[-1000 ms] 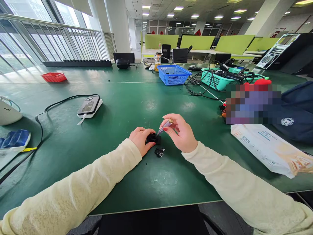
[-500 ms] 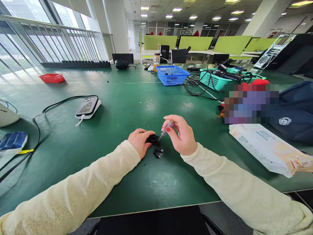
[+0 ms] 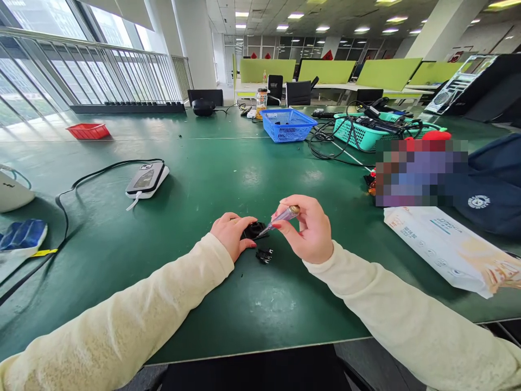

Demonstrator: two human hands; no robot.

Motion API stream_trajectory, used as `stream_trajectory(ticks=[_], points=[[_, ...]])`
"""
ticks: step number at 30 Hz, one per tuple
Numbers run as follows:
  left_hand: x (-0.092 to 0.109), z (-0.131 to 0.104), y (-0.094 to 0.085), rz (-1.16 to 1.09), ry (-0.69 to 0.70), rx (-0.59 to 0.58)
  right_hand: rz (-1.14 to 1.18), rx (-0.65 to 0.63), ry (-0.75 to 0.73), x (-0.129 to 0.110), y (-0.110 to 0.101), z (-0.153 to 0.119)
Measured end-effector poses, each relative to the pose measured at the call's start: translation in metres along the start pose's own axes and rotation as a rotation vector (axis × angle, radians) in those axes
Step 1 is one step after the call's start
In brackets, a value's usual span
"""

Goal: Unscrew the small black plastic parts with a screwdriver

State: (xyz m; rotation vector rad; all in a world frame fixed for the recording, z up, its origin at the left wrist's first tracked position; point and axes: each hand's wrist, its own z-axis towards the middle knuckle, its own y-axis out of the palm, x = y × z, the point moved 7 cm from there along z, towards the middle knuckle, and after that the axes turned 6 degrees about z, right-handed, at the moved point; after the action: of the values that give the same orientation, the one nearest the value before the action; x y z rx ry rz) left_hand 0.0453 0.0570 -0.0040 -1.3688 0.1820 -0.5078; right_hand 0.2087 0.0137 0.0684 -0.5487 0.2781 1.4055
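Note:
My left hand (image 3: 233, 233) grips a small black part (image 3: 254, 230) against the green table, thumb in front and fingers behind. In my right hand (image 3: 308, 228) is a screwdriver (image 3: 287, 213) with a clear purplish handle, pinched between thumb and fingers. It slants down to the left, and its tip meets the black part; the exact contact point is too small to tell. Just in front of the part, several small black pieces with metal prongs (image 3: 264, 256) lie in a cluster on the table.
A phone (image 3: 146, 178) on a white block lies left, beside a black cable. Farther back stand a red tray (image 3: 88, 131), a blue basket (image 3: 288, 125) and a teal basket (image 3: 358, 133) of cables. A white packet (image 3: 451, 247) lies right.
The screwdriver has tilted lower, its handle end swinging right and down. My right hand has shifted slightly right. My left hand stays on the black part.

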Motion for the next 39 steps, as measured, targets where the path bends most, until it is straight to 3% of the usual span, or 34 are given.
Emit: stream_trajectory(ticks=[8,12,15,20,27,33,39], points=[[0.005,0.001,-0.003,0.045,-0.005,-0.066,-0.033,-0.151,-0.119,-0.010,0.020,0.001],[0.006,0.001,-0.004,0.062,0.001,-0.060,-0.056,-0.198,-0.107,-0.010,0.024,0.001],[0.007,0.000,-0.004,0.040,0.012,-0.030,-0.060,-0.154,-0.085,-0.010,0.018,0.000],[0.005,-0.001,-0.003,0.014,0.000,-0.005,0.010,0.045,-0.069,-0.004,-0.001,0.000],[0.005,-0.002,-0.002,0.015,0.013,0.017,-0.038,-0.072,0.060,0.013,0.009,-0.001],[0.007,-0.002,-0.004,-0.005,0.030,0.012,-0.092,-0.102,0.044,0.009,0.011,0.003],[0.007,-0.003,-0.006,-0.056,0.072,0.096,-0.105,-0.116,0.046,0.008,0.012,0.006]])
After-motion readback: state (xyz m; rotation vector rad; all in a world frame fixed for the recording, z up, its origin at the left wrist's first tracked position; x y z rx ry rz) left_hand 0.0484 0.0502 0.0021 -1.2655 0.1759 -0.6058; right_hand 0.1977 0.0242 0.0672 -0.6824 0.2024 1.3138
